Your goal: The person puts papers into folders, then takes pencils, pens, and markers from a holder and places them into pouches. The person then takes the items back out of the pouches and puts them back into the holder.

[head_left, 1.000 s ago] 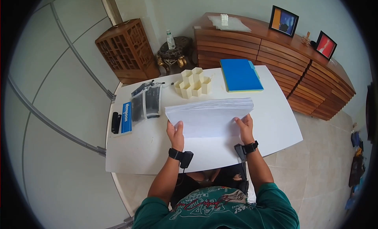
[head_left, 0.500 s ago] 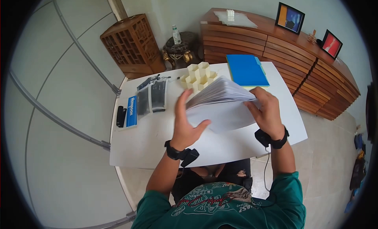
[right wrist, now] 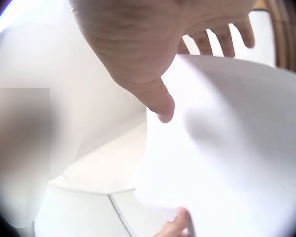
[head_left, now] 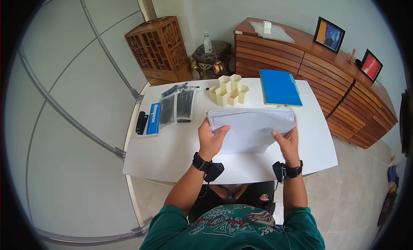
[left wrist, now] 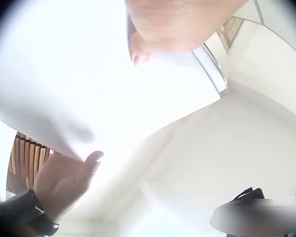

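Observation:
A thick stack of white paper (head_left: 251, 134) stands tilted over the near half of the table. The left hand (head_left: 210, 141) grips its left edge, thumb on the near face and fingers behind. At the right edge is the right hand (head_left: 289, 144), its thumb against the near sheet and its fingers behind. In the left wrist view the left hand (left wrist: 182, 22) lies over a corner of the paper (left wrist: 79, 74). The right wrist view shows the right hand (right wrist: 133, 39) with spread fingertips beyond the edge of the paper (right wrist: 227, 148).
On the white table (head_left: 159, 157) lie a black stapler (head_left: 141, 122), a blue notebook (head_left: 153, 119) and dark zip pouches (head_left: 185, 104) at left. A cream hexagonal holder (head_left: 229, 92) and a blue folder (head_left: 279, 87) are behind the paper. A wooden cabinet (head_left: 266, 54) stands beyond.
Half a second ago the stack was fanned and slanted, with the left hand spread beside it. Now the stack is more level and the left hand grips its edge. The right hand has turned more upright.

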{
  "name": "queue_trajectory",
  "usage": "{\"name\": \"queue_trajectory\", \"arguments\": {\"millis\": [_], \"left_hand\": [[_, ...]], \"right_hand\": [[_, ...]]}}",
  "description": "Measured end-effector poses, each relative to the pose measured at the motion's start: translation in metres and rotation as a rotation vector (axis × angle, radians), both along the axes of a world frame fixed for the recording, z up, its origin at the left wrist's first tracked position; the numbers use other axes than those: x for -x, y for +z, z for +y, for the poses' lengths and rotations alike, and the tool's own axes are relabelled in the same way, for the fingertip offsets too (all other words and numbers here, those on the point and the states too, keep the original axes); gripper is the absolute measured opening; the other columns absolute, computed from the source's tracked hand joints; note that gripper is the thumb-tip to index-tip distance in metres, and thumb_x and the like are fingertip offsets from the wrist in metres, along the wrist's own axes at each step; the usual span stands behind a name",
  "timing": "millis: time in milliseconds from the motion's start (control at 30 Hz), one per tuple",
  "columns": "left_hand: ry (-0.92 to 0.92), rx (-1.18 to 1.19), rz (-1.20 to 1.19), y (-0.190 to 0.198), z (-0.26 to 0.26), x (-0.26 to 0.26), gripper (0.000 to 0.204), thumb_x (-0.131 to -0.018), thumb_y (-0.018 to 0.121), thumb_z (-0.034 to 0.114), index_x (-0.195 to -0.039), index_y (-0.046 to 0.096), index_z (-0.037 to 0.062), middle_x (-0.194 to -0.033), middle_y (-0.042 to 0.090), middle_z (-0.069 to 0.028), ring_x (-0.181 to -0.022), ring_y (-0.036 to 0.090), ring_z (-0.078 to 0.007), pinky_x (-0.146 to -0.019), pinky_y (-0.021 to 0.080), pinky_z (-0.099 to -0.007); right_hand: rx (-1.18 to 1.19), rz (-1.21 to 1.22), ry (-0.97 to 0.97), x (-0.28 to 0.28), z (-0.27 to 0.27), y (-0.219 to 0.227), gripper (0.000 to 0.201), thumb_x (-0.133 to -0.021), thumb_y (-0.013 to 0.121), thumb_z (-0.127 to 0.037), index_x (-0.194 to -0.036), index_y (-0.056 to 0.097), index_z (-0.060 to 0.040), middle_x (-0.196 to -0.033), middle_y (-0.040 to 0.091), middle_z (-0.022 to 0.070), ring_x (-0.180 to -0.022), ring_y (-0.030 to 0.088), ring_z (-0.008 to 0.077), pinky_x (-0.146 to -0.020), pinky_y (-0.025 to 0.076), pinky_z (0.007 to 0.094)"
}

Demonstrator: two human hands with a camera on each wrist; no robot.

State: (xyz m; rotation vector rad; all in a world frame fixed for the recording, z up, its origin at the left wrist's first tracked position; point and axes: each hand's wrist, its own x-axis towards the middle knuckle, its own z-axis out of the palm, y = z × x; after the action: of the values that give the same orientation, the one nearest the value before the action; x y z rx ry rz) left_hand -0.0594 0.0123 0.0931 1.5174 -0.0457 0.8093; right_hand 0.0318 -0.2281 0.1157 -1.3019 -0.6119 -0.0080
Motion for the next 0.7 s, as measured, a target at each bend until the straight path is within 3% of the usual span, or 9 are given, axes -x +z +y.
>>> {"name": "queue_trajectory", "arguments": {"millis": [133,200,300,433,533,700], "left_hand": [[0.078,-0.138,-0.053,0.021,-0.012,0.004,0.048,-0.089,0.071,0.005,-0.131,0.05,-0.0027,-0.119,0.063,-0.0113,-0.106,0.061,-0.0178,-0.095,0.049,-0.0328],[0.104,-0.037,-0.151,0.025,-0.012,0.002,0.05,-0.09,0.067,0.005,-0.134,0.044,-0.0031,-0.123,0.059,-0.0127,-0.112,0.058,-0.0196,-0.099,0.046,-0.034],[0.014,0.023,-0.097,0.028,-0.007,0.004,0.046,-0.091,0.064,0.005,-0.133,0.046,-0.0041,-0.121,0.06,-0.0118,-0.112,0.058,-0.0189,-0.101,0.044,-0.0332],[0.004,0.068,-0.071,0.005,-0.001,-0.003,0.046,-0.092,0.063,0.006,-0.133,0.046,-0.0046,-0.121,0.06,-0.0116,-0.111,0.058,-0.0189,-0.1,0.045,-0.0328],[-0.003,0.075,-0.061,-0.016,-0.002,-0.004,0.046,-0.092,0.063,0.006,-0.134,0.046,-0.005,-0.123,0.059,-0.0115,-0.112,0.058,-0.0192,-0.1,0.045,-0.0328],[0.052,0.11,-0.089,-0.043,-0.016,-0.005,0.052,-0.094,0.059,0.005,-0.141,0.042,-0.0049,-0.13,0.056,-0.0128,-0.118,0.055,-0.0208,-0.104,0.041,-0.0346]], "right_hand": [[0.116,0.008,-0.022,-0.004,0.011,-0.022,0.078,-0.084,0.08,-0.017,-0.147,0.038,0.0001,-0.139,0.051,0.0136,-0.128,0.049,0.0225,-0.11,0.038,0.0376],[-0.038,-0.055,-0.041,-0.006,0.018,-0.005,0.076,-0.084,0.08,-0.015,-0.145,0.039,0.0004,-0.137,0.053,0.0136,-0.126,0.051,0.0217,-0.108,0.04,0.0367],[0.046,-0.052,0.011,-0.006,0.018,-0.008,0.071,-0.085,0.077,-0.012,-0.144,0.041,0.0009,-0.133,0.056,0.0124,-0.122,0.053,0.0207,-0.105,0.042,0.0355],[-0.051,0.052,-0.01,-0.012,0.022,-0.025,0.063,-0.086,0.073,-0.005,-0.142,0.044,0.0008,-0.128,0.059,0.0111,-0.117,0.056,0.0184,-0.102,0.044,0.0333],[0.027,0.058,0.021,-0.016,0.017,-0.058,0.059,-0.087,0.071,-0.004,-0.14,0.046,0.0012,-0.126,0.061,0.0107,-0.115,0.058,0.0178,-0.101,0.045,0.0334],[0.005,0.096,0.004,-0.014,0.019,-0.085,0.038,-0.087,0.066,-0.002,-0.124,0.06,0.0012,-0.112,0.067,0.0062,-0.105,0.06,0.0154,-0.093,0.047,0.0316]]}}
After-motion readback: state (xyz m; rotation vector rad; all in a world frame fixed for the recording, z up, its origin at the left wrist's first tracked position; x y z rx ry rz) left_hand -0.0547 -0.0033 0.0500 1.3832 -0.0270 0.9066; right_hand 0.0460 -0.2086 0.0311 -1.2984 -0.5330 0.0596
